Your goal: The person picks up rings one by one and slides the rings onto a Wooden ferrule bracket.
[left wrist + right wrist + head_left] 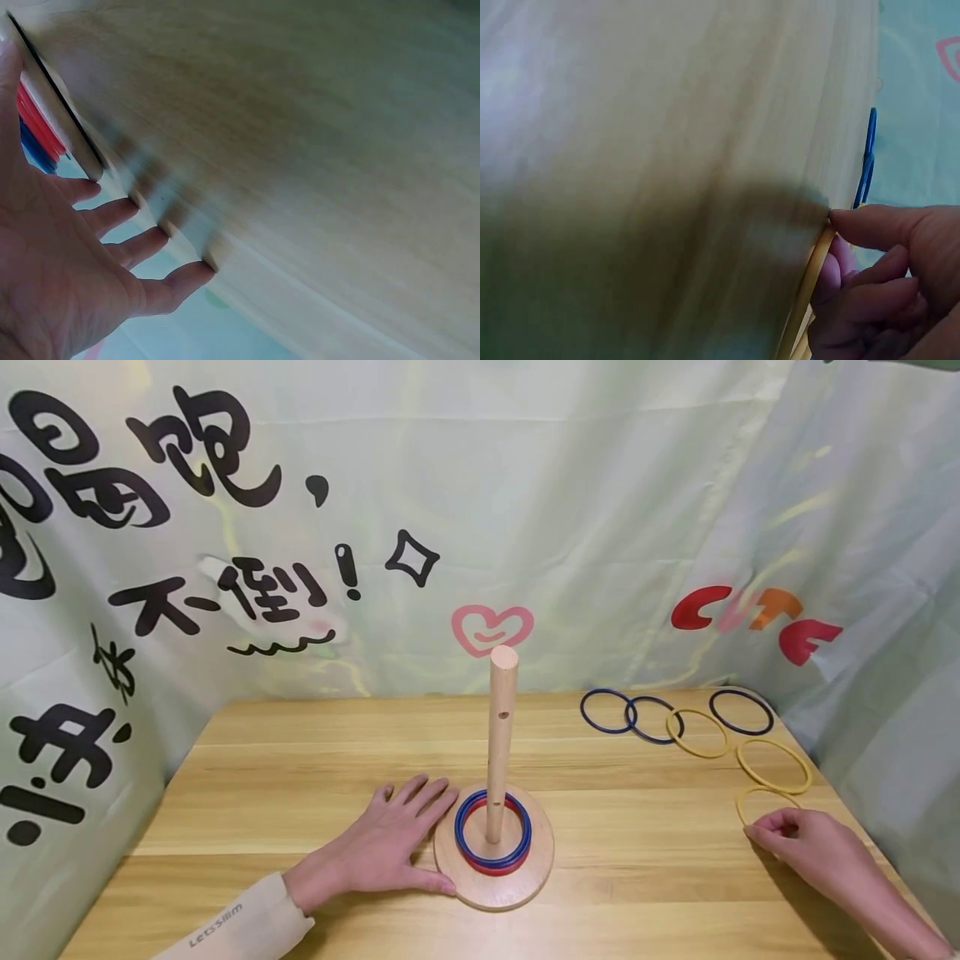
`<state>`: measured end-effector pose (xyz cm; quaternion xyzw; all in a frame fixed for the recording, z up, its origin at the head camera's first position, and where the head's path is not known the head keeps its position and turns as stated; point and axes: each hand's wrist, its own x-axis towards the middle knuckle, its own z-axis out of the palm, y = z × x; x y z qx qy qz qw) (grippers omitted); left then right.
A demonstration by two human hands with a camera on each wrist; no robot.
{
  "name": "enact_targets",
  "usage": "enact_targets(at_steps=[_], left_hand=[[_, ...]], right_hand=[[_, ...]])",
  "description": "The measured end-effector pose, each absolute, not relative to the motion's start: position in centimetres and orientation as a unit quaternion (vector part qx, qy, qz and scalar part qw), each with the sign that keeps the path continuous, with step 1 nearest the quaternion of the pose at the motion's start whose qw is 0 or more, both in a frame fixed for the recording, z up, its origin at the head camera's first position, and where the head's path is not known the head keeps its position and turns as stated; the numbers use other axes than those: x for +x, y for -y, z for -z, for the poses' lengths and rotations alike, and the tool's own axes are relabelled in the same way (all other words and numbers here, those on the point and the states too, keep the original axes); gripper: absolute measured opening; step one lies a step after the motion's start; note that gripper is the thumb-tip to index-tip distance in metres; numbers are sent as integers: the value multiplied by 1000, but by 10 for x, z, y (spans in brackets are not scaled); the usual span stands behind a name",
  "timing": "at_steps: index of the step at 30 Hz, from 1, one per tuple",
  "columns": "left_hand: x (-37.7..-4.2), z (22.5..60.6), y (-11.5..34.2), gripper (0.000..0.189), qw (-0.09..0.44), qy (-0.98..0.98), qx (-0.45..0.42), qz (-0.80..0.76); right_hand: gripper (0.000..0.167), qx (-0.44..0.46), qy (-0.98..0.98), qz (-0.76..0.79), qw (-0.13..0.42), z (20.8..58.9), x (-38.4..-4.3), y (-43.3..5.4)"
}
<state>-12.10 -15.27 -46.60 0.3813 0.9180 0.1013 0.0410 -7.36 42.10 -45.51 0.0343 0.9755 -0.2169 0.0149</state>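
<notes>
A wooden post (502,752) rises from a round wooden base (534,878). Blue rings (492,863) lie stacked over a red ring (498,872) around the post's foot. Flat on the table, fingers spread, my left hand (386,843) has its thumb and index finger right at the base's left edge. At the table's right side my right hand (817,852) pinches a yellow ring (808,281) between thumb and index finger. Part of that ring is hidden behind the hand in the head view.
Behind the right hand lie another yellow ring (802,758), a yellow ring (711,754) overlapping a blue ring (647,741), a second blue ring (587,717) and a dark blue ring (763,731). A printed curtain (600,527) hangs along the table's back and sides.
</notes>
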Motion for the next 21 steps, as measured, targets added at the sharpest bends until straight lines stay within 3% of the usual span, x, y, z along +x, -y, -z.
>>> enact_targets(at_steps=[8, 21], left_hand=[[-121, 467, 152, 120, 39, -919, 381, -97], [-121, 467, 152, 119, 39, -917, 384, -99]], right_hand=[[11, -2, -972, 235, -13, 453, -71, -396], [27, -109, -927, 313, -177, 430, -54, -345]])
